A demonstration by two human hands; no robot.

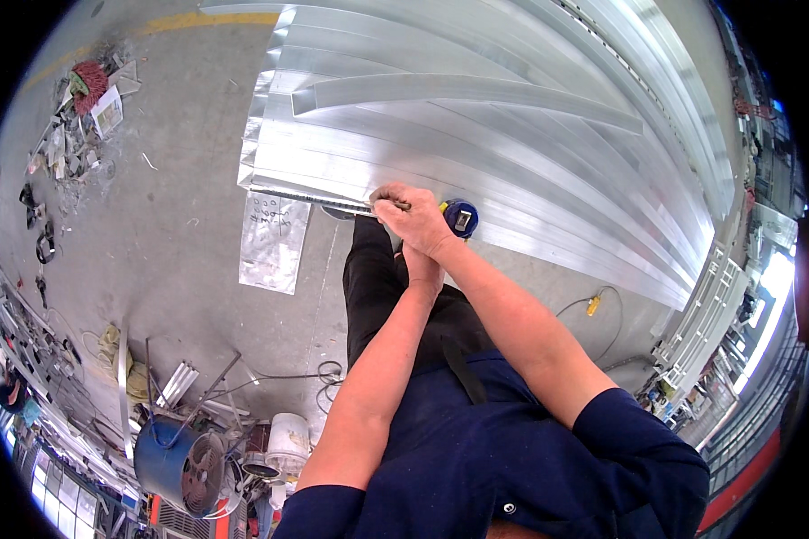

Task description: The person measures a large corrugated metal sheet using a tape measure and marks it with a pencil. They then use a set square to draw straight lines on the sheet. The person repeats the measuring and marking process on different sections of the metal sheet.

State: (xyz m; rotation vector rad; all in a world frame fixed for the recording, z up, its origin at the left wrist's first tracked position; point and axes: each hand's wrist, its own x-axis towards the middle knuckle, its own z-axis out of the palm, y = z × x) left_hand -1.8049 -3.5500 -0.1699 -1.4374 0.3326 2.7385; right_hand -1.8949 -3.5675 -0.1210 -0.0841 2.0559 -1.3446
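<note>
My right hand [411, 218] is at the near edge of a stack of long silver aluminium profiles [368, 144]. Its fingers are curled in, and a small dark thing, too hidden to name, shows between them. My left hand [421, 267] lies under the right one, its fingers hidden behind it. A blue tape measure [461, 218] sits against the right wrist on the stack's edge. From the stack's left corner a narrow dark strip [310, 199] runs along the edge to my right fingers. One loose profile [476, 90] lies across the top.
A silver sheet with handwriting [274, 242] lies on the floor by the stack. Scrap and a red mop head [88, 85] lie far left. Near left stand a blue drum fan [180, 463] and a white bucket [288, 440]. A cable with a yellow connector [593, 306] trails on the right.
</note>
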